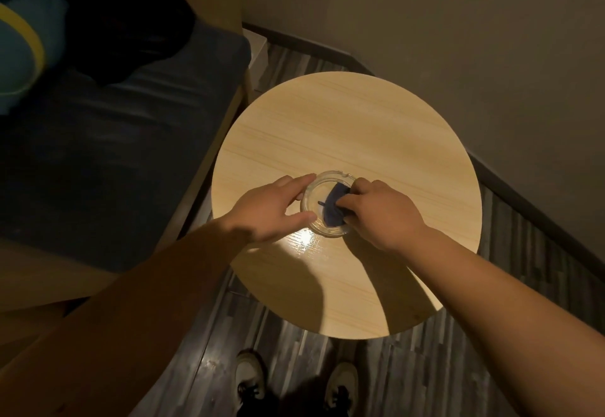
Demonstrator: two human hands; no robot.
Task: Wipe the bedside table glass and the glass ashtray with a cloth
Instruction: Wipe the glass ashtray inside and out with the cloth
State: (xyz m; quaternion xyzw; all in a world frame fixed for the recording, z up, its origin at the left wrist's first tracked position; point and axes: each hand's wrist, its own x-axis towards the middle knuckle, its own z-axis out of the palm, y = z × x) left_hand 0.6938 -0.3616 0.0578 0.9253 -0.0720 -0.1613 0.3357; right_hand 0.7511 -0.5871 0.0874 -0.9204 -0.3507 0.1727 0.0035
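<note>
Right-hand fingers [360, 187]: curling tightly around a bunched dark blue cloth [334, 204], pinching it against the inside of the ashtray.
Right hand [379, 210]: hovering over the right side of the ashtray, knuckles up, the forearm reaching in from the lower right.
Cloth: sitting partly inside the bowl, pressing on its right inner wall and floor; the rest is hiding under the right hand.
Left-hand fingers [304, 182]: stretching nearly straight, the forefinger lying along the far left rim and the thumb [298, 218] touching the near left rim, bracing the ashtray between them rather than wrapping it.
Left hand [265, 210]: resting just left of the ashtray, its forearm coming in from the lower left.
Glass ashtray [319, 187]: standing upright on the tabletop, round and clear, with a notch showing on its far rim; it is sitting a little nearer than the table's centre, between the two hands.
Bedside table [343, 122]: round, with a pale wood-grain top under a glossy surface that is throwing a bright glare just in front of the ashtray.
Dark upholstered seat [114, 154]: lying to the left of the table, with dark fabric and a blue and yellow item at its far end.
Floor [458, 367]: grey wood planks, with two pale shoes [250, 374] showing near the bottom edge.
Wall [458, 40]: plain, meeting the floor at a dark skirting board behind and to the right of the table.
</note>
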